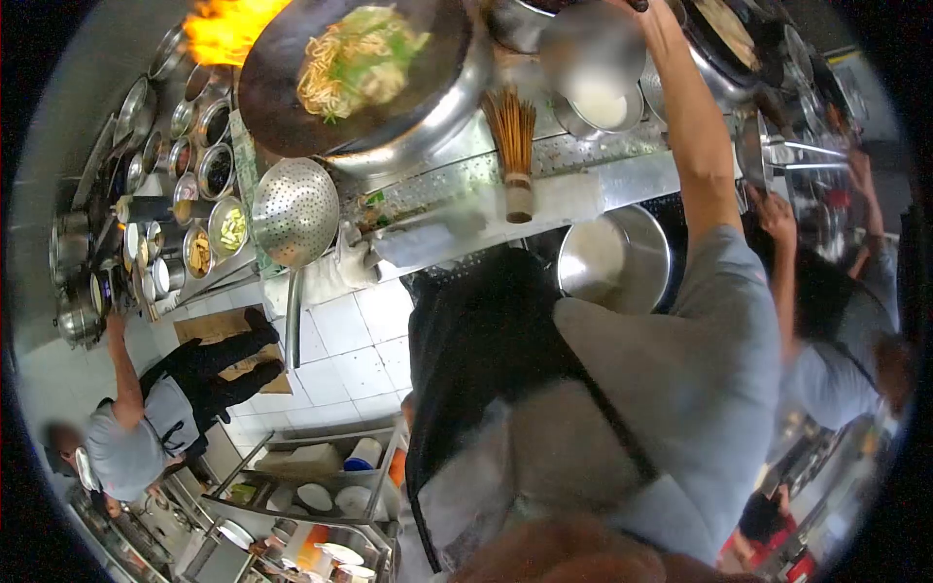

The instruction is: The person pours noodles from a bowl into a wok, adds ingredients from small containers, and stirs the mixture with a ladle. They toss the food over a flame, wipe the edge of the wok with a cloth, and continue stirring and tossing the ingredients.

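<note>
At the top edge, my right hand (649,8) is partly cut off, and its fingers seem wrapped round something dark-ended. Just below and left of it is a blurred round grey shape (588,44), over a metal bowl (622,124) of white contents. My left hand is out of view. A large wok (428,117) tilts over the stove, with noodles and greens (355,63) in it. A perforated strainer (295,209) lies at the counter's edge. A bamboo wok brush (515,146) rests on the counter, left of my right arm.
Flames (228,29) rise at the wok's left. Several ingredient bowls (231,225) crowd the left counter. A deep metal pot (646,257) stands below the counter edge. One person (121,442) is at left, another (836,374) at right. A dish cart (321,505) stands behind.
</note>
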`<state>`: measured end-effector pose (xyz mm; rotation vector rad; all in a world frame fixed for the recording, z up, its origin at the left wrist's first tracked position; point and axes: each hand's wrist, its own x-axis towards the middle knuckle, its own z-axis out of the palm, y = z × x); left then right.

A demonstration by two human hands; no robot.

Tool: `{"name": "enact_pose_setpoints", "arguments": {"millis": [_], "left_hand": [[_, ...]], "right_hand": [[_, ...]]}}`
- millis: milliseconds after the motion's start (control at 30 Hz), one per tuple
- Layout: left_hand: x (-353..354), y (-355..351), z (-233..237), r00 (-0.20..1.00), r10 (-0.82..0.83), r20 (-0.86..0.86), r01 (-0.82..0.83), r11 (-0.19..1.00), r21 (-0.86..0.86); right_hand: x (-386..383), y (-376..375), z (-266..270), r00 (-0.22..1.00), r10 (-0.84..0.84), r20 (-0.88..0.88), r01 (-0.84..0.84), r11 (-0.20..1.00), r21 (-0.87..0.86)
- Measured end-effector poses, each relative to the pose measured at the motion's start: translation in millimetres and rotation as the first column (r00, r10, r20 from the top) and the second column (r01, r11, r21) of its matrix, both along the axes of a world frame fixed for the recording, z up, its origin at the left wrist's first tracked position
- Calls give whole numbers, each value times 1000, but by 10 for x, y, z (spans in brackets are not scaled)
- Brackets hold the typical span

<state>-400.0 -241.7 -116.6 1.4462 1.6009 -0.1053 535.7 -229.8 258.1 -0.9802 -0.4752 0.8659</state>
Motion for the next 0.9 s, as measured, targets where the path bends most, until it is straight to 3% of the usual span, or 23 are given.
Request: {"name": "enact_pose_setpoints", "arguments": {"millis": [33,100,133,267,300,333,400,433,533,733,800,900], "left_hand": [[-8,35,-16,999,-40,-5,40,999,1],[-24,99,-52,994,-107,-9,107,994,12],[-24,135,-74,990,-141,-10,141,990,20],[-20,233,-194,962,-272,-4,272,960,61],[-43,252,-224,951,-310,-3,309,948,78],[-87,258,-232,942,-335,-6,334,938,91],[-95,222,-239,939,-344,-9,343,935,94],[-91,210,-182,948,-318,-22,319,945,73],[-55,128,-80,966,-253,-60,255,967,20],[-78,105,-129,967,-243,-76,241,970,-29],[-82,121,-238,963,-259,-71,257,966,-44],[-107,248,-384,946,-318,-70,315,948,-49]], "right_hand": [[240,-30,-23,944,193,-267,-214,975,-53],[24,-93,162,999,-8,50,24,947,-322],[-154,-114,294,971,-75,228,166,895,-415],[-473,-234,321,971,-136,198,196,924,-328],[-403,-236,130,951,-117,286,229,888,-398],[-339,-162,-77,687,-72,723,500,768,-400],[-384,32,-421,143,-28,989,761,643,-92],[-981,32,76,543,-106,833,677,642,-360],[-696,-38,-426,354,-35,935,735,628,-256],[-1009,-159,-351,589,-18,808,512,782,-356],[-1367,-268,-432,628,-154,763,532,800,-277],[-2009,-503,-661,658,-218,721,590,744,-313]]}}
